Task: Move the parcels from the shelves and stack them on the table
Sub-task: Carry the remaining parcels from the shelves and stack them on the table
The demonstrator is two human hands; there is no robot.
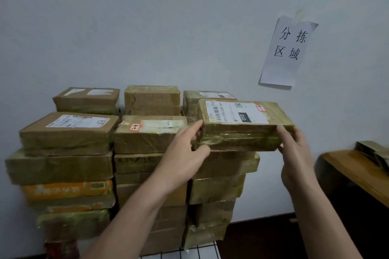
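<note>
A taped brown parcel (pixel 242 130) with a white shipping label on top sits at the top of the right-hand stack. My left hand (pixel 187 153) grips its left end and my right hand (pixel 294 153) grips its right end. Under and beside it stand three tall stacks of brown parcels (pixel 67 166) against the wall. A grid-patterned table surface (pixel 200 252) shows at the bottom below the stacks.
A white paper sign (pixel 288 50) hangs on the wall at the upper right. A wooden bench (pixel 357 172) with a wrapped item on it stands at the right edge. Dark floor lies between the bench and the stacks.
</note>
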